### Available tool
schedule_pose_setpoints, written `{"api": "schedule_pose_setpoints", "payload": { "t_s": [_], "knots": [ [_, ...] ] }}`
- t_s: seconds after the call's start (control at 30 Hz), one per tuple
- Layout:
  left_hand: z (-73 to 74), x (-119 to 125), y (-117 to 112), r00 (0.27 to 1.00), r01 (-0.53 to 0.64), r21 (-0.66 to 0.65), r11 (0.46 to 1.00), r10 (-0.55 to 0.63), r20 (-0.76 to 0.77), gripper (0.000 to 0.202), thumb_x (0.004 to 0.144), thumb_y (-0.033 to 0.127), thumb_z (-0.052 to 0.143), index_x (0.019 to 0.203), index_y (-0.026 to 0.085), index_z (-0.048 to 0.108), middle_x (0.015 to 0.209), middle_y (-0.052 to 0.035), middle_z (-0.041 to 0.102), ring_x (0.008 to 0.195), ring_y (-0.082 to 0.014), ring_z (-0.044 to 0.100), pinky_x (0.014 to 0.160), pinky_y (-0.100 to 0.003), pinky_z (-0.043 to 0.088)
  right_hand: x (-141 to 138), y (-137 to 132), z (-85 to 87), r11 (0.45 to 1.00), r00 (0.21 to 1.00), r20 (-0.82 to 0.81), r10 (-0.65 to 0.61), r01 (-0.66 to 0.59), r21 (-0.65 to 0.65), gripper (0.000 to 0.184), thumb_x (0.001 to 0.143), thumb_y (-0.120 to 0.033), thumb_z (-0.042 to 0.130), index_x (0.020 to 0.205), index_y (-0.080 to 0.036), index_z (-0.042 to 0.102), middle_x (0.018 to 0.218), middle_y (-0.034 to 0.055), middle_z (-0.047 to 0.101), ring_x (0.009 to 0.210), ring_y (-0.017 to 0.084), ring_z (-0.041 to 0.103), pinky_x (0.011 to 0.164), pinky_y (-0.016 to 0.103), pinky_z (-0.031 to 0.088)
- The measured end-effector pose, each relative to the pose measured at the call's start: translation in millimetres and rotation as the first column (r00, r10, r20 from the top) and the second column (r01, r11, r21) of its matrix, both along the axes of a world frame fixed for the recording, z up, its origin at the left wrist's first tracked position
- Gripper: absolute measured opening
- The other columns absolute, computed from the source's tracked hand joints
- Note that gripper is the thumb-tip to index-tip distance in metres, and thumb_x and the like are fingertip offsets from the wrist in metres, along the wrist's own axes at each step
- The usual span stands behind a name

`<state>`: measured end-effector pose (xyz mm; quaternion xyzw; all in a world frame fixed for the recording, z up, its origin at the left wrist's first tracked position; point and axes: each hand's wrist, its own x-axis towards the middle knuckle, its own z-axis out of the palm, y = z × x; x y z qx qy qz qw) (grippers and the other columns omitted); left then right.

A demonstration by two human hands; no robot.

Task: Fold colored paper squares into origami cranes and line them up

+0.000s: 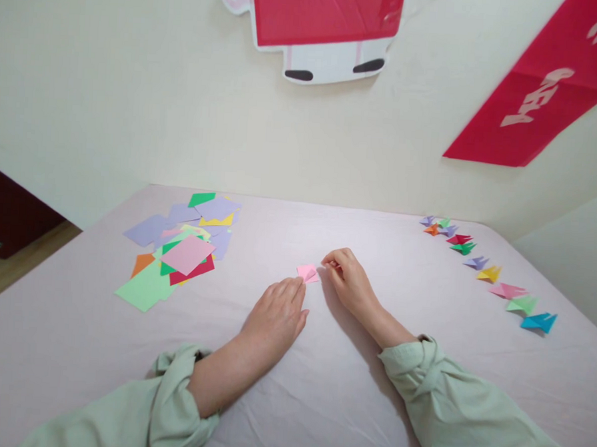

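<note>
A small pink piece of folded paper (308,272) lies flat on the cloth-covered surface between my hands. My left hand (278,312) rests at its near left edge, fingers stretched out and the fingertips touching the paper. Just right of the paper is my right hand (348,276), raised a little with its fingers curled and the thumb and forefinger close together. Whether anything is pinched between those fingertips is too small to make out.
Loose coloured paper sheets (189,254) overlap in a pile on the left. Along the right side runs a row of small folded paper figures (489,273) in several colours. A pale cloth (95,373) covers the surface, which meets a wall (149,109) at the back.
</note>
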<state>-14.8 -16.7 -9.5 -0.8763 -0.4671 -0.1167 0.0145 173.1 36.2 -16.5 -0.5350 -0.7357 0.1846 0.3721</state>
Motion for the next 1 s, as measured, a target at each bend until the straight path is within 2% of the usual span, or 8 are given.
{"api": "schedule_pose_setpoints", "payload": {
  "t_s": [0.07, 0.17, 0.3, 0.47, 0.6, 0.8, 0.93, 1.0],
  "knots": [
    [-2.6, -0.2, 0.1, 1.0, 0.0, 0.014, 1.0, 0.0, 0.002, 0.038, 0.089, 0.024, 0.052, 0.124, 0.012, 0.053, 0.129, -0.0146, 0.059, 0.118, -0.0265, 0.054, 0.099, -0.04, 0.043, 1.2, -11.6, 3.7, 0.998, 0.997, 0.042, 0.063, -0.063, -0.004, 0.024, 0.089, -0.01, 0.046, 0.098, -0.021, 0.064, 0.099, 0.0054, 0.056, 0.089, 0.016, 0.056, 0.08, 0.03, 0.045],
    [-6.1, -0.4, 0.8, 1.0, 0.0, 0.027, 1.0, -0.001, 0.017, 0.04, 0.089, 0.025, 0.051, 0.126, 0.011, 0.051, 0.128, -0.0147, 0.06, 0.118, -0.0265, 0.054, 0.099, -0.04, 0.043, -3.7, -26.6, 6.1, 0.986, 0.966, 0.206, 0.159, -0.164, 0.006, 0.032, 0.089, -0.007, 0.047, 0.107, -0.024, 0.068, 0.104, 0.0073, 0.057, 0.095, 0.018, 0.055, 0.083, 0.032, 0.045],
    [-6.3, 0.0, 1.5, 1.0, 0.007, 0.029, 1.0, -0.008, 0.027, 0.04, 0.089, 0.024, 0.05, 0.127, 0.011, 0.051, 0.128, -0.0144, 0.06, 0.117, -0.0263, 0.055, 0.099, -0.04, 0.043, -11.3, -34.1, 6.1, 0.989, 0.906, 0.402, 0.13, -0.146, 0.011, 0.034, 0.091, -0.011, 0.049, 0.116, -0.026, 0.066, 0.11, 0.0086, 0.06, 0.097, 0.02, 0.054, 0.084, 0.035, 0.044],
    [-4.0, -0.6, 1.7, 1.0, 0.013, 0.012, 1.0, -0.013, 0.026, 0.041, 0.089, 0.025, 0.049, 0.127, 0.01, 0.051, 0.127, -0.0152, 0.061, 0.117, -0.0267, 0.055, 0.099, -0.041, 0.043, -10.2, -38.3, 12.6, 0.992, 0.815, 0.568, 0.112, -0.123, -0.019, 0.034, 0.095, -0.021, 0.049, 0.126, -0.029, 0.06, 0.118, 0.0101, 0.06, 0.101, 0.023, 0.053, 0.085, 0.037, 0.042],
    [-4.2, -1.6, 1.2, 1.0, 0.011, 0.002, 1.0, -0.011, 0.016, 0.042, 0.088, 0.024, 0.051, 0.128, 0.01, 0.051, 0.129, -0.0159, 0.059, 0.12, -0.0275, 0.053, 0.1, -0.041, 0.042, -4.9, -39.9, 17.2, 0.998, 0.801, 0.595, 0.067, -0.067, -0.021, 0.033, 0.097, -0.029, 0.046, 0.128, -0.029, 0.057, 0.124, 0.0104, 0.059, 0.107, 0.025, 0.051, 0.089, 0.039, 0.039],
    [-5.3, -2.6, -0.7, 0.999, 0.012, -0.017, 1.0, -0.012, 0.042, 0.042, 0.088, 0.023, 0.053, 0.127, 0.009, 0.051, 0.132, -0.0171, 0.057, 0.121, -0.0286, 0.052, 0.102, -0.043, 0.042, -4.3, -37.0, 16.0, 1.0, 0.772, 0.636, 0.013, -0.026, 0.011, 0.033, 0.096, -0.029, 0.048, 0.128, -0.029, 0.056, 0.126, 0.0092, 0.059, 0.109, 0.026, 0.05, 0.089, 0.039, 0.037],
    [-7.1, -8.1, 13.2, 0.973, 0.012, -0.086, 0.996, 0.008, 0.229, 0.031, 0.09, 0.022, 0.049, 0.12, 0.015, 0.055, 0.128, -0.0119, 0.058, 0.12, -0.0238, 0.052, 0.102, -0.041, 0.043, -6.4, -37.6, 12.9, 0.999, 0.76, 0.65, -0.012, -0.023, 0.046, 0.033, 0.096, -0.029, 0.047, 0.128, -0.028, 0.055, 0.125, 0.009, 0.059, 0.108, 0.027, 0.051, 0.088, 0.04, 0.037],
    [-7.8, -11.5, 25.7, 0.938, -0.044, -0.124, 0.991, 0.083, 0.336, 0.03, 0.092, 0.019, 0.043, 0.119, 0.016, 0.054, 0.127, -0.0107, 0.058, 0.12, -0.0217, 0.051, 0.104, -0.041, 0.042, -7.0, -37.8, 11.8, 0.998, 0.764, 0.645, -0.012, -0.026, 0.05, 0.033, 0.096, -0.028, 0.048, 0.128, -0.028, 0.055, 0.124, 0.0097, 0.06, 0.107, 0.027, 0.051, 0.088, 0.04, 0.038]
  ]
}}
